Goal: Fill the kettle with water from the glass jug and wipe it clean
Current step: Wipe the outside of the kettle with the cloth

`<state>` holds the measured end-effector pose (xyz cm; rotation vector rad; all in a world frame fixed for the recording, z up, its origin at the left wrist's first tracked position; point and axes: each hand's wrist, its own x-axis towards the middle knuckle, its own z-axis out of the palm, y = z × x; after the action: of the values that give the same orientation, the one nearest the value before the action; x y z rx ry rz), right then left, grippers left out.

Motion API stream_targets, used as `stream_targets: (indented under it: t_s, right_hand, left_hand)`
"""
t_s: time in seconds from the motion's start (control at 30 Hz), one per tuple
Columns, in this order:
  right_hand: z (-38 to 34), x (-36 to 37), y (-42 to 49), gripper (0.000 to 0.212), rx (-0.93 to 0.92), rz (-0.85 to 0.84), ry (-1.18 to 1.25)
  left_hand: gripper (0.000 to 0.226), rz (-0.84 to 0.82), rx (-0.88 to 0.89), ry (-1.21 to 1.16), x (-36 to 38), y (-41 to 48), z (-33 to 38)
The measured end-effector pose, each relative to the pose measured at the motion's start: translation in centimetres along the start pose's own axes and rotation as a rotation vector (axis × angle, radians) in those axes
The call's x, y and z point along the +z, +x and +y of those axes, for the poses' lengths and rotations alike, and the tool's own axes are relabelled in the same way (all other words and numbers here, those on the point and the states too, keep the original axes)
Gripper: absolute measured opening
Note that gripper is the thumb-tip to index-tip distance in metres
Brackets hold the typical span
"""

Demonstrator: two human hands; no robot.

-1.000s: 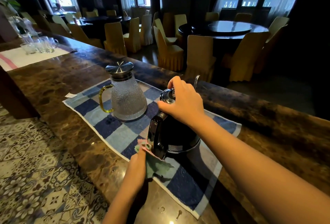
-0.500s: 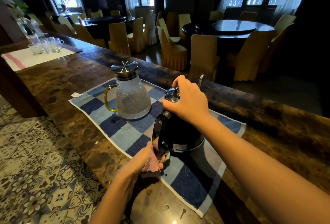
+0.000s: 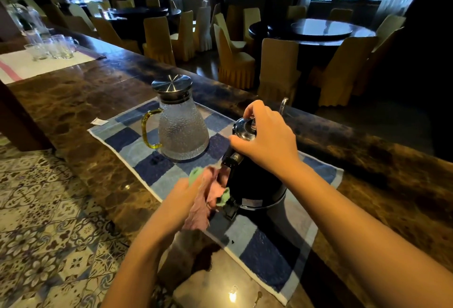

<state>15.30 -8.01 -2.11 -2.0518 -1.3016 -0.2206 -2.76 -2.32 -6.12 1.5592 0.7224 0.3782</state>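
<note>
A black kettle (image 3: 255, 185) with a shiny lid stands on a blue checked towel (image 3: 157, 167) on the marble counter. My right hand (image 3: 267, 139) grips its lid from above. My left hand (image 3: 190, 191) holds a pink and green cloth (image 3: 210, 192) pressed against the kettle's handle side. The textured glass jug (image 3: 182, 128), with a steel lid and yellow handle, stands upright on the towel to the kettle's left, apart from both hands.
The brown marble counter (image 3: 81, 101) runs from far left to right. Several glasses (image 3: 52, 47) sit on a white cloth at the far left. A small paper scrap (image 3: 99, 121) lies beside the towel. Chairs and round tables fill the room beyond.
My left hand has moved the cloth up from the kettle's base to its handle. My right hand has stayed on the lid.
</note>
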Motion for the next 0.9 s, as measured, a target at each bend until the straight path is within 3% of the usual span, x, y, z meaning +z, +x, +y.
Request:
stream_targets:
  t_s: [0.17, 0.27, 0.37, 0.63, 0.67, 0.73, 0.9]
  right_hand:
    - [-0.3, -0.2, -0.3, 0.042, 0.021, -0.009, 0.013]
    - [-0.4, -0.3, -0.3, 0.044, 0.027, -0.004, 0.007]
    - [-0.4, -0.3, -0.3, 0.045, 0.029, 0.003, -0.001]
    - [-0.8, 0.0, -0.4, 0.042, 0.059, 0.063, -0.045]
    - [-0.9, 0.0, -0.4, 0.042, 0.068, 0.065, -0.051]
    - [-0.9, 0.1, -0.4, 0.042, 0.085, 0.066, -0.059]
    - [-1.1, 0.2, -0.3, 0.042, 0.121, 0.066, -0.06]
  left_hand:
    - [0.027, 0.073, 0.204, 0.084, 0.0, 2.1, 2.7]
    - [0.022, 0.15, 0.223, 0.155, 0.3, 4.6, 2.0]
    - [0.005, 0.127, 0.242, 0.176, 0.5, 6.2, 0.8]
    - [0.013, 0.226, 0.424, 0.165, 0.0, 10.8, 1.4]
    - [0.022, 0.213, 0.44, 0.168, 0.2, 11.3, 1.8]
    - [0.032, 0.216, 0.418, 0.1, 0.5, 12.2, 2.0]
    - [0.023, 0.147, 0.266, -0.18, 2.1, 12.3, -0.3]
